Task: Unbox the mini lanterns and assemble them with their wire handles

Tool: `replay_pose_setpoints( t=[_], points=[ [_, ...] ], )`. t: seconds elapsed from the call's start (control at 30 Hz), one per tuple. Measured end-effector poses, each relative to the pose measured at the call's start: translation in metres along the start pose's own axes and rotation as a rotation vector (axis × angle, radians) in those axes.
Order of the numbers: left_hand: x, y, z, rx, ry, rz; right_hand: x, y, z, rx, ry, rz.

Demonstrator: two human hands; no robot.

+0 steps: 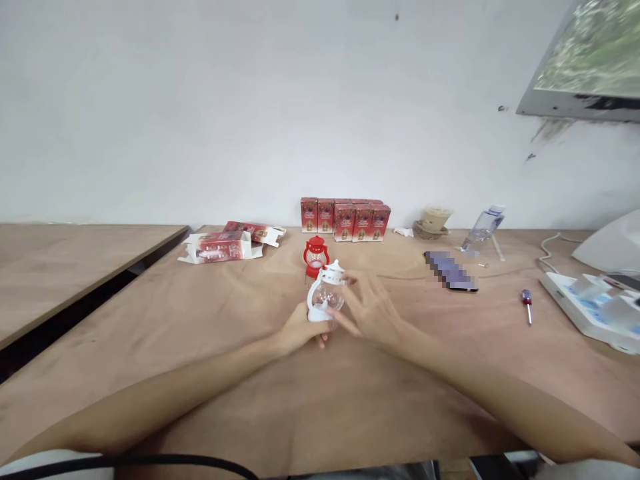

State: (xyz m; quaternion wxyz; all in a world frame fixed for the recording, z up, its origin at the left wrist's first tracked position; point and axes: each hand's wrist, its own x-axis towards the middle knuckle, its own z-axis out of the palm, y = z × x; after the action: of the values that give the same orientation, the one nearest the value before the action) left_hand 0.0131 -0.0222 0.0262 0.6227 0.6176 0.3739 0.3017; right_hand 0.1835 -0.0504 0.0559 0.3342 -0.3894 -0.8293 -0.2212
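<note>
A small white toy lantern (327, 297) with a clear round globe is held just above the table, upright with a slight tilt. My left hand (303, 327) is closed around its white base. Beside the globe, my right hand (373, 310) has its fingers spread, with fingertips at the lantern's upper right side and the thumb near its base. Some blur makes it hard to tell how firmly they touch. Right behind stands a red lantern (316, 257) of the same shape, its lower part partly covered by the white one.
Several red boxes (345, 222) stand against the wall. Opened red boxes (225, 247) lie at the back left. To the right are a cup (436, 219), a tilted water bottle (483, 229), a phone (450, 270), a screwdriver (527, 305) and a white power strip (575, 307).
</note>
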Motion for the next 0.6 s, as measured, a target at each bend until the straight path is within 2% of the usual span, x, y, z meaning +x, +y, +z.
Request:
replay_pose_setpoints(
  t=[0.1,0.23,0.37,0.43,0.5,0.6],
  points=[
    [0.002,-0.007,0.000,-0.001,0.036,0.023,-0.019,-0.006,0.016,0.057,0.043,0.008],
    [0.003,-0.014,0.000,-0.028,0.090,0.073,-0.024,-0.010,0.022,0.065,0.073,0.043],
    [0.002,-0.015,0.001,-0.013,0.093,0.060,-0.021,-0.001,0.019,-0.143,0.219,-0.141],
    [0.001,-0.013,0.001,0.014,0.079,0.059,-0.021,0.007,0.016,-0.159,0.256,-0.214],
    [0.000,-0.010,0.001,0.063,0.036,0.047,-0.022,0.015,0.012,-0.106,0.236,-0.163],
    [-0.002,-0.005,-0.001,0.176,-0.085,-0.007,-0.023,0.026,0.004,-0.004,0.217,0.109]
  ],
)
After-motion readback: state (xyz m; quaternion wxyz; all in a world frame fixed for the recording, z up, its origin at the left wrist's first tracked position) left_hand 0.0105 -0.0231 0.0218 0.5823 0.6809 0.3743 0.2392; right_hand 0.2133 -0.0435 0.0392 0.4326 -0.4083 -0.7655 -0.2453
